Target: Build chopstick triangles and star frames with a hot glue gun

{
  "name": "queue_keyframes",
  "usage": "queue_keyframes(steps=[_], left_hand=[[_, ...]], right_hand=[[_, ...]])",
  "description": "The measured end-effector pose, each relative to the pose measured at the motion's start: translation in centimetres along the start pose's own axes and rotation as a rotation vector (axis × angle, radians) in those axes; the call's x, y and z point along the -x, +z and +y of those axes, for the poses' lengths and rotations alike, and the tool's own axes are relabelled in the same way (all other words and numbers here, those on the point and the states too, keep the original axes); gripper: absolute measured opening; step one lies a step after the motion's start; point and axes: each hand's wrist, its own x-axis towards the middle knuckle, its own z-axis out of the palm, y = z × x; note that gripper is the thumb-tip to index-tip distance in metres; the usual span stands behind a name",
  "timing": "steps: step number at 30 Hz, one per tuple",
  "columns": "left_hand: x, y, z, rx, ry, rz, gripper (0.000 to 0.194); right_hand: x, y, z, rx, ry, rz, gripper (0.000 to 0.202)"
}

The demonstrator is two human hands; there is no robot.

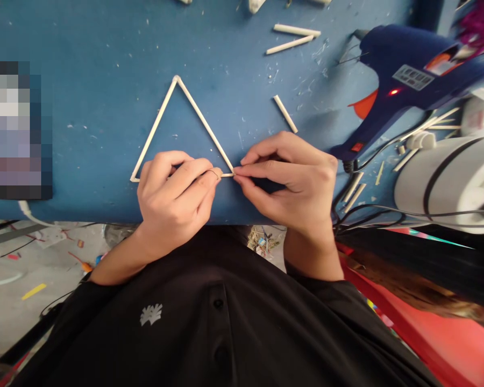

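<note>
1. Right hand (294,180): thumb and fingertips drawn almost together in a fine pinch at the lower right corner of a stick triangle (205,127)
2. Left hand (177,188): fingers curled close together, pinching the triangle's bottom stick just beside that corner; the hand hides most of this side, and the exact grip underneath cannot be seen
3. The triangle, made of three thin pale sticks, lies on a blue tabletop (105,43) near the person's edge, its peak pointing away
4. Just beyond the right hand lies a short loose stick (285,114); farther off, a pair of sticks (290,44) forms a sideways V
5. To the right, a dark blue hot glue gun (391,64) with an orange trigger, a red switch and a glowing red light; its black cord (371,161) runs along that side
6. Near the cord, cut stick pieces (353,188) lie beside a large white cylinder (411,177) with a black band; whether it contains anything cannot be told
7. At far left, a pixelated dark-edged rectangular object (46,134), with a white cable (36,216) at its near edge
8. Nearest the viewer, the person's black shirt (185,322), above a littered floor (8,290)
</note>
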Motion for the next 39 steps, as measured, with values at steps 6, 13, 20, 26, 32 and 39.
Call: queue_keyframes(steps=[6, 13, 20, 26, 32, 39], left_hand=[[0.2, -0.1, -0.4, 0.031, -0.01, -0.056, 0.017], [0.1, -0.2, -0.6, 0.064, -0.036, -0.068, 0.017], [0.0, 0.0, -0.5, 0.06, -0.005, -0.022, 0.014], [0.1, 0.0, -0.5, 0.044, -0.021, -0.039, 0.015], [0.2, -0.1, -0.5, 0.052, -0.032, -0.067, 0.015], [0.2, -0.1, -0.4, 0.025, -0.068, -0.091, 0.017]], right_hand=[[0.0, 0.0, 0.0, 0.036, 0.01, -0.014, 0.017], [-0.1, -1.1, 0.3, 0.0, 0.042, -0.102, 0.02], [0.1, -0.4, 0.0, 0.016, -0.014, 0.007, 0.016], [0.0, -0.3, -0.2, 0.057, -0.001, -0.026, 0.007], [-0.1, 0.1, -0.4, 0.087, 0.121, -0.051, 0.006], [-0.3, -0.9, -0.3, -0.053, 0.064, -0.102, 0.007]])
